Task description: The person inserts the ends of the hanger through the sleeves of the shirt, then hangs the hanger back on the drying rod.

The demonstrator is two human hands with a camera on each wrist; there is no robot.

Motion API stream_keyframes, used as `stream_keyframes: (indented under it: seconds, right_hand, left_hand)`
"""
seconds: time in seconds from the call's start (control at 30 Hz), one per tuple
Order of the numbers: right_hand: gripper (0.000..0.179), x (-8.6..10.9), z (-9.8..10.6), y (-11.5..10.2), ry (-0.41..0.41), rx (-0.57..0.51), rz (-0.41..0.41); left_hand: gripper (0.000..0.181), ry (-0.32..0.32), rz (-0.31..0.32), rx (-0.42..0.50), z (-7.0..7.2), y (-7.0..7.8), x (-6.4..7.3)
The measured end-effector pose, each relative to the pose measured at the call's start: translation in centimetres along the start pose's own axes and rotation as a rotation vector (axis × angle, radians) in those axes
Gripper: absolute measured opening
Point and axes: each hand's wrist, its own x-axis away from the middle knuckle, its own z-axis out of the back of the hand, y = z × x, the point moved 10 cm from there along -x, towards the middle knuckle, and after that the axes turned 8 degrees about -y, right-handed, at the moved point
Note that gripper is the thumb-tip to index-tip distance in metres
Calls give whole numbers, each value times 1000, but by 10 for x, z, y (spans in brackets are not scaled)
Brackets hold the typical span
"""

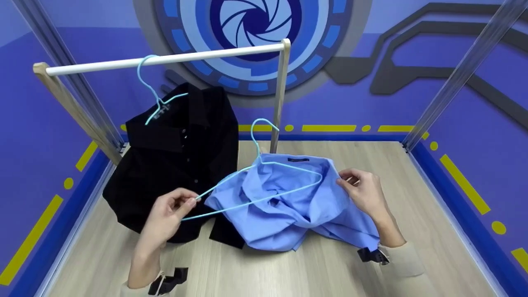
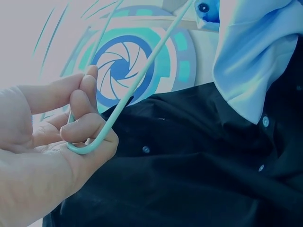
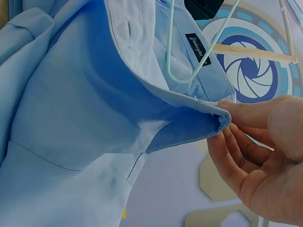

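Note:
My left hand [image 1: 167, 212] grips one end of a light teal hanger [image 1: 231, 207], whose bent corner shows between the fingers in the left wrist view. The hanger's hook points up and its other end lies over the collar opening of a light blue shirt [image 1: 284, 222]. With thumb and fingertips, my right hand [image 1: 365, 189] pinches the edge of that shirt's collar. In the right wrist view a dark label [image 3: 198, 48] shows inside the collar, close to the hanger's free end. The shirt's lower part sags in folds over the table.
A black shirt [image 1: 165, 181] hangs on a second teal hanger [image 1: 149, 84] from the white rail [image 1: 214, 53] of a wooden-ended rack. Its lower part reaches the table [image 1: 338, 268], behind my left hand. Blue-purple walls [image 1: 474, 107] and clear corner posts [image 1: 458, 82] enclose the space.

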Motion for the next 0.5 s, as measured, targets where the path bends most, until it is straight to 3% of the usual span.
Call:
stream_keyframes:
  seconds: [0.5]
  right_hand:
    - [10,0,-1,-1,-4,-22,-16]
  left_hand:
    - [4,-3,-8,-9,-15,-3,-11]
